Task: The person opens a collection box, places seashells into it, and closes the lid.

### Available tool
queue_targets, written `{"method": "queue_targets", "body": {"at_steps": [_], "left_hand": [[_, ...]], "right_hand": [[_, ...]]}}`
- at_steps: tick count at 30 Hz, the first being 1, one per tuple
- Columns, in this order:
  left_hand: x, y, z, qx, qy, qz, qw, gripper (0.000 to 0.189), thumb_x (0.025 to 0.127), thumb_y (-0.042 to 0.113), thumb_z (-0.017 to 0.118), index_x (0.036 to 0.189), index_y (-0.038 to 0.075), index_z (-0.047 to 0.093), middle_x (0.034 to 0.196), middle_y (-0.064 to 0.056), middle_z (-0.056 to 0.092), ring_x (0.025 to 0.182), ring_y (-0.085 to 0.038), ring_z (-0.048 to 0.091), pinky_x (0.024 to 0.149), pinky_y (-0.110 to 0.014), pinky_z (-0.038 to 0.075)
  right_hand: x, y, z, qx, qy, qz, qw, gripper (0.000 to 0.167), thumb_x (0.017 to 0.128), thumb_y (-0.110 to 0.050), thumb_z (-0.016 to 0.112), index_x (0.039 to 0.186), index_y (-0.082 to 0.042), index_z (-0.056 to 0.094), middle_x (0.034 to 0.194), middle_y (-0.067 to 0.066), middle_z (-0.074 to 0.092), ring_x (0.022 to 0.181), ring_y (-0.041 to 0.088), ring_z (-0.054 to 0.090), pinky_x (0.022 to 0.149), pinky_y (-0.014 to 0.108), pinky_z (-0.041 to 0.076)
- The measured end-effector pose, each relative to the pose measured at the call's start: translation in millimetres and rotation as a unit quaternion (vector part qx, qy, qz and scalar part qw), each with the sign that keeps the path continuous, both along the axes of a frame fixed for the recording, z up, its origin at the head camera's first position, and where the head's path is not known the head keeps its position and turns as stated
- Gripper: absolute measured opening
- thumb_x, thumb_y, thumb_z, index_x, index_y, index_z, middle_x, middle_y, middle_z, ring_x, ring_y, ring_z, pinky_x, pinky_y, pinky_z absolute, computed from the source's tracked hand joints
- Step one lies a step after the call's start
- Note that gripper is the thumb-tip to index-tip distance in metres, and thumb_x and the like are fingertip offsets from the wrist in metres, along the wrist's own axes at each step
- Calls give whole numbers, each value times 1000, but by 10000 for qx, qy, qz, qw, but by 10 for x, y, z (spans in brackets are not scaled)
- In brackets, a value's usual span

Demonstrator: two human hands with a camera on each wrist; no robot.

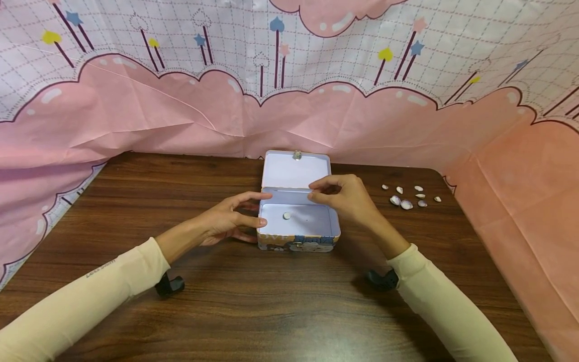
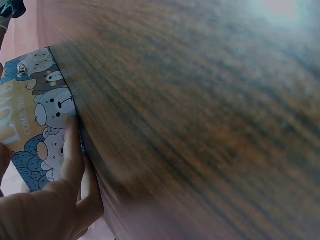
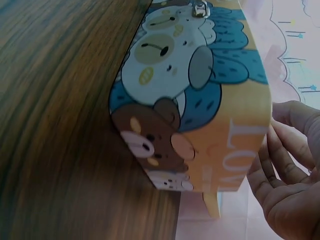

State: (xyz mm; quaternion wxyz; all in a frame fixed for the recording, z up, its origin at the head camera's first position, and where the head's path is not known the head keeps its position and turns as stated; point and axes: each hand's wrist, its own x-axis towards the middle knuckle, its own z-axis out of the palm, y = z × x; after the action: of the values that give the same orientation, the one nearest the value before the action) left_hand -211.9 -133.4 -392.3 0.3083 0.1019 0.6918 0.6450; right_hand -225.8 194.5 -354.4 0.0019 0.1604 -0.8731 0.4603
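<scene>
In the head view, a small tin box (image 1: 298,243) with a cartoon-bear print stands with its hinged lid (image 1: 296,170) tipped back. A small round pale piece (image 1: 287,216), perhaps a shell, lies on its white floor. My left hand (image 1: 226,218) holds the box's left side, with fingertips at the rim and other fingers against the outer wall. The left wrist view shows a finger (image 2: 73,150) against the printed side. Above the box's right rear part hovers my right hand (image 1: 346,196), thumb and index fingertips slightly apart, nothing visible between them.
Several small seashells (image 1: 406,204) lie loose on the dark wood table (image 1: 280,301), right of the box. A pink patterned cloth (image 1: 181,110) hangs behind the table and along its right side. Black wrist mounts (image 1: 169,285) sit under both sleeves.
</scene>
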Motion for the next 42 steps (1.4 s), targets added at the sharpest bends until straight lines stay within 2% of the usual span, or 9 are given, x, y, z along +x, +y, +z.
{"method": "queue_targets", "body": {"at_steps": [19,29,36,42], "left_hand": [[15,12,-1,-90,82,71,9999,75,104,16,84,170,29,51,174,-25,30,146,-49,57,107,-62,68],[26,36,-15,-81,115,143,9998,82,101,10,86,171,25,48,172,-28,33,134,-44,66,103,-60,70],[42,43,23,-132,93,29,9999,83,103,11,84,174,30,44,174,-27,30,140,-45,63,108,-61,67],[46,55,21,-226,31,28,9997,78,104,12,83,171,32,49,175,-23,31,145,-47,59,109,-60,67]], "right_hand": [[4,395,-39,222,294,-379,9986,24,100,-25,89,118,-9,88,107,10,86,88,17,70,70,19,57],[46,640,-124,431,298,-598,9968,26,101,-31,89,119,-14,88,113,7,86,91,16,71,72,20,59],[93,810,-128,630,269,-765,9947,29,102,-36,88,121,-15,88,119,7,86,93,17,69,71,21,56],[108,985,-116,758,387,-809,9931,31,102,-36,88,123,-14,87,119,10,85,90,15,67,70,20,55]]}}
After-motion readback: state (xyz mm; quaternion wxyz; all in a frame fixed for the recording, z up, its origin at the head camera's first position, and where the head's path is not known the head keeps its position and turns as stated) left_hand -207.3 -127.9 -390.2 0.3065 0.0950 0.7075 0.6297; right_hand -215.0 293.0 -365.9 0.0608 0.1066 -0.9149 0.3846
